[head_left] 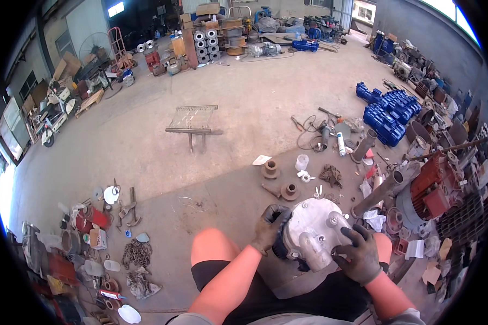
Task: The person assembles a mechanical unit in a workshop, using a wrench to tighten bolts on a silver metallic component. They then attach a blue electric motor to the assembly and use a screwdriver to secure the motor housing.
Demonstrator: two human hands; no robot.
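A round silver metal housing [295, 226] with a cast pipe-like outlet and several bolts stands between my knees, its side dark blue. My left hand [270, 230], in a grey-brown glove, is closed round the housing's left edge. At the lower right rim my right hand [361, 257], gloved alike, has its thumb and a finger pressed together beside a small dark bolt spot; what they hold is too small to make out. Its other fingers bend over the housing's top. Just beyond lie two rusty flanged parts [271, 169].
Blue motors [386, 120] are grouped at the right, near an angle grinder [323, 136] and upright rusty pipes [382, 190]. A small metal stool [192, 120] stands ahead. A hammer [130, 210], a chain [137, 253] and a sealant tube [111, 294] lie at my left.
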